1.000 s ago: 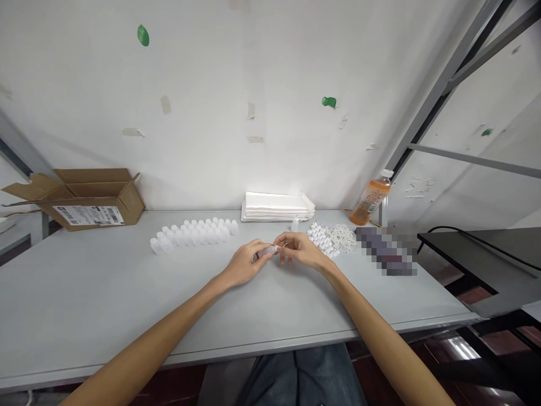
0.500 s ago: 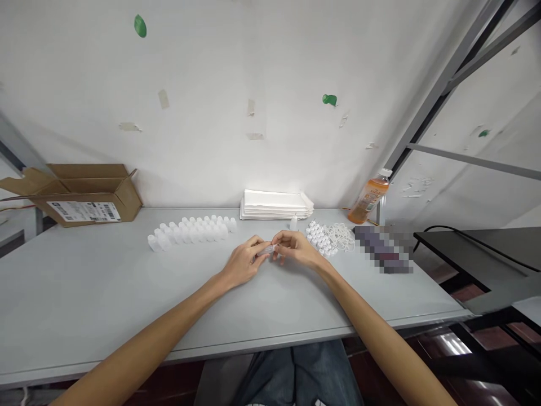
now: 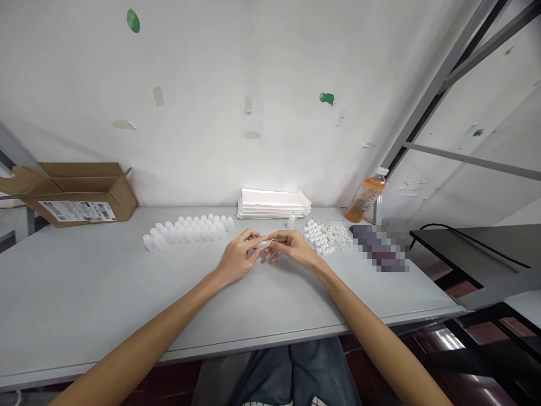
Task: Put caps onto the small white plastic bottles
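Note:
Over the middle of the table, my left hand [image 3: 237,254] pinches a small translucent plastic bottle [image 3: 262,244] held sideways between thumb and fingers. From the other side, my right hand [image 3: 291,247] meets it with closed fingertips on a thin white loop [image 3: 273,241] at the bottle's right end. The fingers hide both ends of the bottle. Left of my hands stand rows of small translucent white bottles [image 3: 186,231]. Right of them lie a cluster of small white caps [image 3: 318,237] with thin tips and a heap of white loops [image 3: 338,235].
A small bottle with a thin tip [image 3: 291,221] stands before a stack of flat white packs [image 3: 273,203] at the wall. An open cardboard box [image 3: 80,194] is at the left. An orange drink bottle [image 3: 367,195] and a blurred dark object [image 3: 378,247] are at the right.
A white loop now shows at my right fingertips, against the bottle's end. Both hands stay together. The whole view has shifted slightly.

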A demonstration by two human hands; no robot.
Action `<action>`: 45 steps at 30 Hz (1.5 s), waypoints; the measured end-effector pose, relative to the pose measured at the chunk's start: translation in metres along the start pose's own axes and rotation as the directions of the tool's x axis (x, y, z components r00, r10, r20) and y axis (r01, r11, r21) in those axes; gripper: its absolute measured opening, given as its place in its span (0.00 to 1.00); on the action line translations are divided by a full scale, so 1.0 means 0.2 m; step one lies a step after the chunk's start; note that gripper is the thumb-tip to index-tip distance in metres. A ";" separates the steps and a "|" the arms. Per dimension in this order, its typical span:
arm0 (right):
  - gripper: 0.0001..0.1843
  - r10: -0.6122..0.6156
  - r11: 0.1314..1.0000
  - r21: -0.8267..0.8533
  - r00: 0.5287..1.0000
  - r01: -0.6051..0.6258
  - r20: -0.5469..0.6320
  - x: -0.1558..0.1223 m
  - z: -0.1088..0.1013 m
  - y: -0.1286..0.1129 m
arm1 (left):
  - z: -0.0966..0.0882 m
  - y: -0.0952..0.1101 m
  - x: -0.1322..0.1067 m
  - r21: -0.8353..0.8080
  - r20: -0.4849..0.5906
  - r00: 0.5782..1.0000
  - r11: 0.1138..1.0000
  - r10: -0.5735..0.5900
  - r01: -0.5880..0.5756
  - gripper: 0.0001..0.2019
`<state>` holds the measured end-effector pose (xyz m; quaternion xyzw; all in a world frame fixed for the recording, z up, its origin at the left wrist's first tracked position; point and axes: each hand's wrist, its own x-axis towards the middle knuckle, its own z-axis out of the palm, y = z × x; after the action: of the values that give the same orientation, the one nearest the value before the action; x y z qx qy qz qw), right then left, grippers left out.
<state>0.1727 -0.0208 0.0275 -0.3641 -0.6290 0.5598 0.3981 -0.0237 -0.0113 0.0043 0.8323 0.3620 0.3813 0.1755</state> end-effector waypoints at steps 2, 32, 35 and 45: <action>0.20 -0.025 0.999 -0.021 0.999 0.024 -0.039 0.01 -0.01 0.01 | 0.00 0.00 0.01 -0.030 0.014 0.999 0.999 -0.044 0.044 0.17; 0.18 -0.078 0.996 -0.063 0.985 0.069 -0.156 0.02 -0.02 0.04 | 0.02 0.02 0.01 -0.119 0.061 0.990 0.984 -0.124 0.130 0.18; 0.18 -0.107 0.988 -0.127 0.980 0.086 -0.167 0.01 -0.02 0.03 | 0.00 0.03 0.02 -0.159 0.099 0.978 0.967 -0.184 0.198 0.20; 0.21 -0.068 0.988 -0.140 0.997 0.064 -0.027 -0.01 -0.03 0.02 | -0.01 0.02 0.01 -0.201 0.130 0.980 0.964 -0.149 0.173 0.17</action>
<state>0.1785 -0.0192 0.0233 -0.3789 -0.6717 0.4953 0.3999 -0.0219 -0.0126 0.0082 0.7971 0.3753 0.3542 0.3135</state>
